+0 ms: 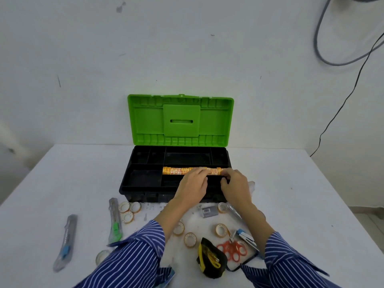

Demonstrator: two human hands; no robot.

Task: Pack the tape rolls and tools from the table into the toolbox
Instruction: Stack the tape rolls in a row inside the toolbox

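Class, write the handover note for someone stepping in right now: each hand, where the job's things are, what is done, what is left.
Left hand and right hand: both grip the stack of tape rolls, which lies on its side across the tray of the open toolbox.
Done: only that stack is in the box, not yet released.
Left on the table: loose tape rolls, more rolls between the arms, two cutters, tape measure, red scissors, a small grey box.
Next: let go of the stack, then pack the rest.
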